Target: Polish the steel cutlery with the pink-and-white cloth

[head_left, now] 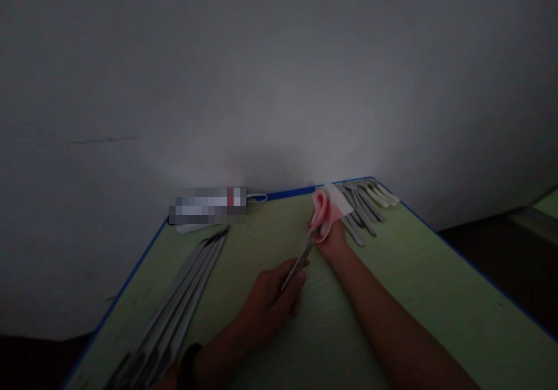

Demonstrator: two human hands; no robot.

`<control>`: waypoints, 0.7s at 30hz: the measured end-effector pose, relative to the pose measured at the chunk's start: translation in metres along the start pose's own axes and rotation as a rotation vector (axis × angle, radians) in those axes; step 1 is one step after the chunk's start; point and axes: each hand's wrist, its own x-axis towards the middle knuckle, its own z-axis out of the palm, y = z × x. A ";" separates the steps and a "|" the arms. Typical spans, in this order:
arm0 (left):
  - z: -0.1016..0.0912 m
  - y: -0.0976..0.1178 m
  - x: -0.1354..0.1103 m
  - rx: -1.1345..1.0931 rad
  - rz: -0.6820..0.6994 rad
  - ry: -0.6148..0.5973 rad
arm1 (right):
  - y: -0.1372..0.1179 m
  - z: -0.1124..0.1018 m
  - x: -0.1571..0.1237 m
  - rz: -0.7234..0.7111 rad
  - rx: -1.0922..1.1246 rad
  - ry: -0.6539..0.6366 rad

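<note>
My left hand (270, 303) is closed on the handle end of a long metal utensil (297, 268) that slants up and to the right above the green table (436, 297). My right hand (331, 236) is closed on a pink cloth (321, 214) that is wrapped around the utensil's far end. The hidden end of the utensil cannot be made out inside the cloth. Both forearms reach in from the bottom of the picture.
A row of several long metal utensils (183, 297) lies along the table's left side. More cutlery (366, 204), some with pale handles, is heaped at the far right corner beside a white paper (342, 201). A blurred flat item (207, 205) lies at the far edge by the wall.
</note>
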 end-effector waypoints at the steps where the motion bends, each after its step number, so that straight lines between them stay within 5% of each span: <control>1: -0.001 0.001 0.001 -0.026 -0.015 0.014 | 0.001 0.001 -0.001 0.010 0.010 -0.007; 8: -0.003 0.003 0.006 -0.142 -0.110 0.117 | 0.009 -0.001 0.000 0.030 0.072 -0.119; 21: -0.002 0.004 0.009 -0.142 -0.146 0.162 | 0.017 -0.006 0.012 0.085 0.037 -0.050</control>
